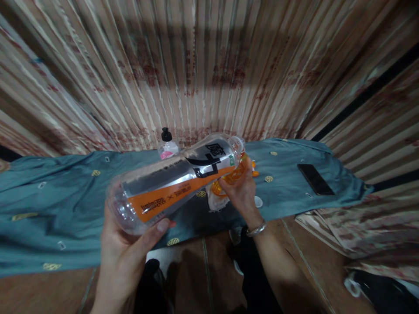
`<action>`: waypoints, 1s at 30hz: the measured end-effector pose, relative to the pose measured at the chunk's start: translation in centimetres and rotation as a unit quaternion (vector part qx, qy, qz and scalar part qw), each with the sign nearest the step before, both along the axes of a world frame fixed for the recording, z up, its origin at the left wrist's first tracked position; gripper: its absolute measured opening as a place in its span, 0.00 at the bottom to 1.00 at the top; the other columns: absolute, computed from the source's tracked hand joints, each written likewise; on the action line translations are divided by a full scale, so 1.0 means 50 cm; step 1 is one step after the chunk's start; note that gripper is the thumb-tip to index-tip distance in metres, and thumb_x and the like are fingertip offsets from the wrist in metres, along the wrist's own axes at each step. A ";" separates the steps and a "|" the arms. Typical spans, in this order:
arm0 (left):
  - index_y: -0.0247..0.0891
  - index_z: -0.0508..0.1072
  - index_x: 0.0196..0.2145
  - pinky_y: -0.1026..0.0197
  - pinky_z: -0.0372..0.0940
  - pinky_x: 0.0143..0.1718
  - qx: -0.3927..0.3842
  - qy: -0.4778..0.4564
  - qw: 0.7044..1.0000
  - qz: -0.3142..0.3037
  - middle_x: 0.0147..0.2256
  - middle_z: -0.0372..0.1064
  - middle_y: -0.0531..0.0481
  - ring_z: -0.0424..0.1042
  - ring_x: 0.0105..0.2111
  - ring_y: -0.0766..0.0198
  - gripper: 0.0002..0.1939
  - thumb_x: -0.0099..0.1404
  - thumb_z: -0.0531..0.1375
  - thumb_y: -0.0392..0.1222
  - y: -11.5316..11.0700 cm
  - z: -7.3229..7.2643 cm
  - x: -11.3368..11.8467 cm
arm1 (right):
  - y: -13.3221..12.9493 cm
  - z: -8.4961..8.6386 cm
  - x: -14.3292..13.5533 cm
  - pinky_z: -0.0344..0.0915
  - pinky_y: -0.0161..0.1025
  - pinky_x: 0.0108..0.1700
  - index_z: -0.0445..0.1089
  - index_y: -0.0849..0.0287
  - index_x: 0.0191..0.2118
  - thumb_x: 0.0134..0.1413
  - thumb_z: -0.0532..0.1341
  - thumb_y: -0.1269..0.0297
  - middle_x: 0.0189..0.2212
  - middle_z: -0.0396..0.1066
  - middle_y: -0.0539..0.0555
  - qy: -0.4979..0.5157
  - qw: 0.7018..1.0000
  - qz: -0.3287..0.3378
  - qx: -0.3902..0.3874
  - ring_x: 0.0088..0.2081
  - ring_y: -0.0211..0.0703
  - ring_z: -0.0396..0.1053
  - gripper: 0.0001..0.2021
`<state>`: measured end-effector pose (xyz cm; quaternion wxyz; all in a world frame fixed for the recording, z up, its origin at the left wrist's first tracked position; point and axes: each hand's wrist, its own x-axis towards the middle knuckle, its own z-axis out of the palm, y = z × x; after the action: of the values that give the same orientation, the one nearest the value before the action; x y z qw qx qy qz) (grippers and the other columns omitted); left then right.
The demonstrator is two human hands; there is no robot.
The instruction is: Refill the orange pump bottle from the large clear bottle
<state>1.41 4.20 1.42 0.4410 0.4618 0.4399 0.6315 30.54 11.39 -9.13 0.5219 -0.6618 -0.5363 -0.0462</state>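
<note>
My left hand (127,244) is closed around the base of a large clear plastic bottle (176,179) with a silver and orange label. The bottle lies tilted across the view, its mouth at the upper right, and I see no liquid in it. My right hand (242,189) grips a smaller bottle of orange liquid (231,176) close to that mouth. The larger bottle's neck and my fingers partly hide the orange one, and I cannot tell whether the two mouths touch. A whitish cloth (218,203) lies under the orange bottle, with a round white cap (258,202) beside my right wrist.
A green cloth (65,196) with yellow patterns covers the long table. At the back stands a clear bottle with a black top (167,146). A small orange object (255,173) lies behind my right hand, and a black phone (315,179) is farther right. Pleated curtains (196,65) hang behind.
</note>
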 end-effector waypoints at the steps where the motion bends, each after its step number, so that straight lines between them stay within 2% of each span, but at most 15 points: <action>1: 0.44 0.85 0.64 0.53 0.87 0.30 -0.002 -0.002 1.000 0.001 0.61 0.81 0.37 0.88 0.45 0.45 0.43 0.51 0.88 0.44 0.000 0.000 0.000 | 0.000 0.001 0.000 0.81 0.72 0.66 0.50 0.56 0.82 0.56 0.77 0.42 0.70 0.75 0.71 0.003 1.000 0.002 0.001 0.68 0.72 0.79 0.58; 6: 0.45 0.85 0.65 0.53 0.88 0.30 -0.016 -0.005 1.000 0.005 0.65 0.79 0.35 0.86 0.49 0.42 0.46 0.50 0.88 0.45 -0.002 0.005 0.004 | 0.001 0.005 0.000 0.79 0.72 0.67 0.50 0.56 0.82 0.55 0.77 0.44 0.70 0.75 0.71 0.023 1.000 0.013 -0.005 0.69 0.73 0.77 0.57; 9: 0.46 0.84 0.66 0.53 0.88 0.30 -0.016 -0.004 1.000 0.009 0.64 0.79 0.36 0.86 0.48 0.43 0.47 0.49 0.88 0.44 -0.002 0.008 0.005 | 0.001 0.005 0.001 0.78 0.73 0.69 0.49 0.57 0.82 0.55 0.76 0.43 0.72 0.73 0.72 0.023 1.000 0.014 -0.008 0.70 0.74 0.76 0.58; 14: 0.45 0.87 0.60 0.53 0.88 0.30 -0.011 -0.003 1.000 0.004 0.60 0.81 0.39 0.87 0.47 0.44 0.39 0.50 0.88 0.44 0.000 0.007 0.003 | 0.001 0.003 0.001 0.78 0.73 0.69 0.48 0.57 0.83 0.56 0.76 0.44 0.72 0.73 0.73 0.017 1.000 0.015 -0.013 0.70 0.73 0.76 0.59; 20: 0.47 0.86 0.63 0.53 0.88 0.30 -0.014 -0.003 1.000 0.005 0.61 0.81 0.39 0.87 0.47 0.44 0.43 0.50 0.88 0.46 -0.002 0.008 0.005 | 0.001 0.001 0.002 0.78 0.73 0.69 0.49 0.57 0.82 0.55 0.76 0.43 0.72 0.73 0.73 0.020 1.000 0.016 -0.007 0.71 0.73 0.76 0.58; 26: 0.45 0.87 0.61 0.54 0.87 0.30 -0.011 -0.012 1.000 0.004 0.62 0.81 0.38 0.87 0.46 0.45 0.40 0.50 0.88 0.44 -0.004 0.010 0.009 | 0.000 0.006 0.002 0.78 0.72 0.68 0.50 0.58 0.82 0.55 0.77 0.43 0.72 0.73 0.74 0.019 1.000 0.014 -0.016 0.70 0.74 0.77 0.58; 30: 0.49 0.82 0.69 0.53 0.87 0.30 -0.022 -0.022 0.999 0.008 0.64 0.80 0.38 0.87 0.48 0.43 0.51 0.48 0.88 0.43 -0.003 0.008 0.006 | -0.002 0.009 0.001 0.78 0.73 0.69 0.49 0.56 0.82 0.55 0.78 0.46 0.72 0.73 0.73 0.015 1.000 0.021 -0.014 0.71 0.73 0.76 0.58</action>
<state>1.72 4.07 1.83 0.4549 0.4345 0.4478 0.6354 30.61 11.30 -8.66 0.5214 -0.6584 -0.5425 -0.0178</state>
